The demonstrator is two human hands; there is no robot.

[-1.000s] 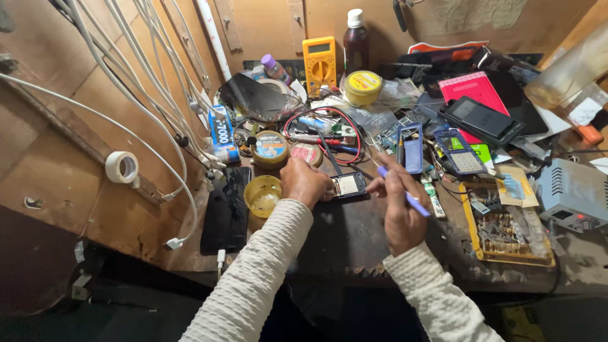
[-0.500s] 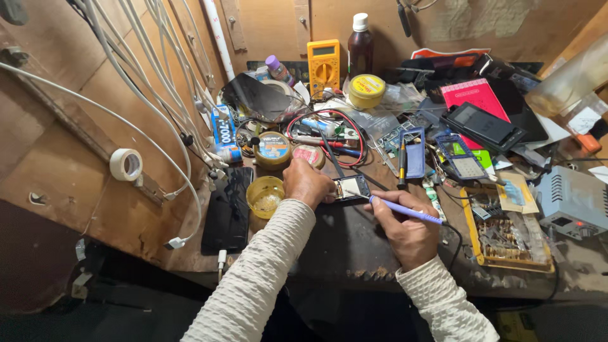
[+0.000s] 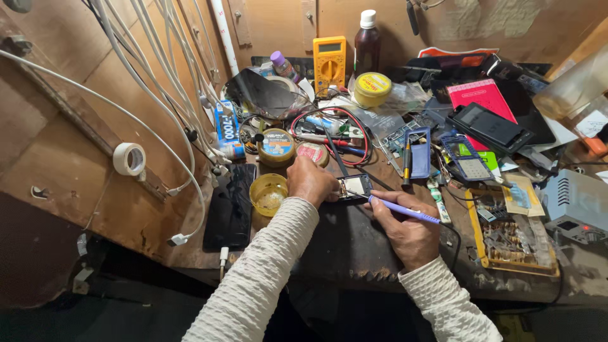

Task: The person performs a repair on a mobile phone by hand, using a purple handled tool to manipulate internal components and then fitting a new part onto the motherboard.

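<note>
My left hand (image 3: 310, 180) rests on the workbench and pins a small opened phone body (image 3: 354, 187) by its left edge. My right hand (image 3: 405, 231) grips a blue-handled soldering iron (image 3: 402, 209) like a pen. Its thin tip points left and touches the lower edge of the phone body. Both arms wear cream knitted sleeves. A small yellow tub (image 3: 268, 191) with pale paste stands just left of my left hand.
A black phone (image 3: 231, 206) lies at the left edge. A yellow multimeter (image 3: 330, 58), a dark bottle (image 3: 367, 38) and round tins stand behind. A yellow parts tray (image 3: 513, 235) and a grey power unit (image 3: 577, 206) sit right. White cables hang left.
The soldering iron has swung from pointing upward to lying nearly level, its tip now on the phone body. My right hand moved slightly left. The left hand stayed put.
</note>
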